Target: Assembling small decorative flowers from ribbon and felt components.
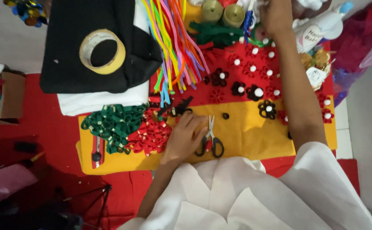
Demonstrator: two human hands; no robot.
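White sleeves fill our near view. Left hand (185, 135) rests flat on yellow felt sheet (254, 132), fingers loose, gripping nothing, touching scissors (210, 139) just beside; we judge them parked within reach. Right hand (275, 15) stretches far to supplies at top edge; grip we cannot tell. Folded green and red ribbon petals (128, 127) heaped left; finished red and black flowers (254, 83) with white pompom centres spread on red felt.

Red floor covering (45, 123) beneath; pale tiled floor (369, 127) at the right edge
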